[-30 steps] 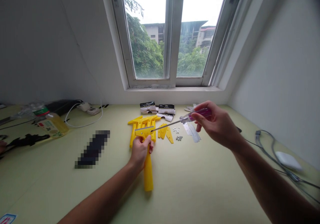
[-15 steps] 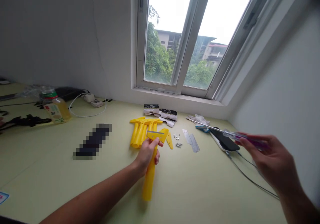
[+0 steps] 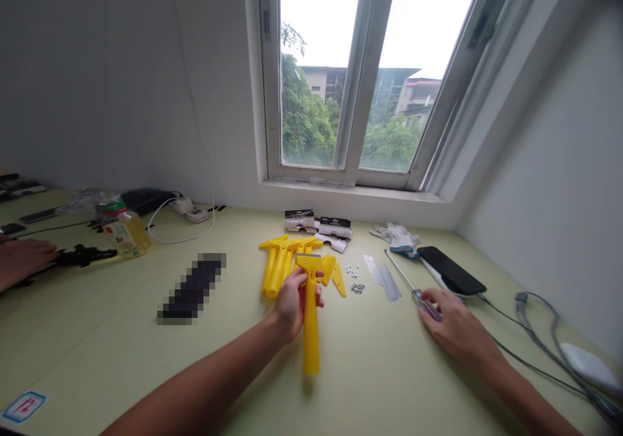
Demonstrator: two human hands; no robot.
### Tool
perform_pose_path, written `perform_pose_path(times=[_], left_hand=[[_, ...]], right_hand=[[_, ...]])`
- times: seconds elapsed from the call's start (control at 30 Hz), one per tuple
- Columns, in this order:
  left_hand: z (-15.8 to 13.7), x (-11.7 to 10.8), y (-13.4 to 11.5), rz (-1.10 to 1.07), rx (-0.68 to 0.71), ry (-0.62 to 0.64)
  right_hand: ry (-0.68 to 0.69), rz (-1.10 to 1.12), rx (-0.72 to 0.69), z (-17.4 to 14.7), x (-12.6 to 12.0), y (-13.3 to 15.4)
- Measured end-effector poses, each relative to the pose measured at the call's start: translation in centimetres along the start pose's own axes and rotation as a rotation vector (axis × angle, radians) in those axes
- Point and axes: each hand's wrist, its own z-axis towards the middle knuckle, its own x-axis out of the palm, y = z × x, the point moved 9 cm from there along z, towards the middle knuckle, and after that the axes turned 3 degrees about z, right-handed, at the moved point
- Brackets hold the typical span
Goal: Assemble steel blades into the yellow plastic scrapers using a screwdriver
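My left hand is closed round the neck of a yellow scraper, whose head with a metal blade edge faces the window. At the right, my right hand has its fingers on the handle of a screwdriver, which lies low at the table with its tip pointing away. Behind the scraper several yellow scraper handles lie together. Beside them are loose yellow cover pieces, small nuts, screws and flat metal blades.
Black-and-white packets lie below the window. Right of them are a glove, a phone and cables. A drink bottle stands left, near another person's hand. A pixelated dark object lies left of centre.
My right hand has lowered the screwdriver from the air to the table, moving left. The scraper in my left hand has turned more upright in view. Another person's hand shows more at left.
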Motion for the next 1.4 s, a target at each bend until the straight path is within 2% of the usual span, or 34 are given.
perform_pose_path(times=[0.13, 0.23, 0.3, 0.37, 0.47, 0.6, 0.7, 0.9, 1.07, 1.17, 1.27, 1.33, 1.4], left_hand=[[0.9, -0.3, 0.0, 0.105, 0.067, -0.046], [1.3, -0.2, 0.4, 0.203, 0.121, -0.075], [1.4, -0.2, 1.0, 0.241, 0.139, -0.095], [1.4, -0.2, 1.4, 0.257, 0.143, -0.108], [1.4, -0.2, 1.8, 0.238, 0.128, -0.096], [1.4, -0.4, 1.8, 0.183, 0.118, -0.086], [1.4, -0.3, 1.7, 0.195, 0.138, -0.085], [1.4, 0.4, 1.8, 0.204, 0.16, -0.061], [1.4, 0.2, 1.9, 0.208, 0.159, -0.054], [1.5, 0.0, 1.8, 0.209, 0.178, -0.063], [1.7, 0.1, 1.4, 0.213, 0.196, -0.057], [2.1, 0.4, 0.4, 0.19, 0.21, -0.051], [2.8, 0.8, -1.6, 0.16, 0.243, -0.057]], right_hand=[[-0.051, -0.009, -0.054, 0.5, -0.9, 0.7], [-0.097, 0.01, -0.151, 2.0, -1.4, 2.6], [-0.06, 0.07, -0.18, 4.0, -0.9, 4.4], [0.048, 0.157, -0.12, 6.8, 0.8, 5.8], [0.131, 0.188, -0.057, 11.7, 3.7, 8.4], [0.19, 0.209, 0.098, 17.8, 7.4, 10.0], [0.195, 0.219, 0.219, 20.3, 9.4, 10.2], [0.153, 0.293, 0.369, 21.1, 11.5, 10.0], [0.142, 0.44, 0.399, 21.5, 11.8, 10.2], [0.131, 0.589, 0.372, 21.9, 10.7, 10.3], [0.104, 0.771, 0.319, 21.1, 8.5, 10.3], [0.092, 0.893, 0.268, 19.5, 7.0, 10.2], [0.1, 1.002, 0.221, 16.7, 6.0, 10.3]])
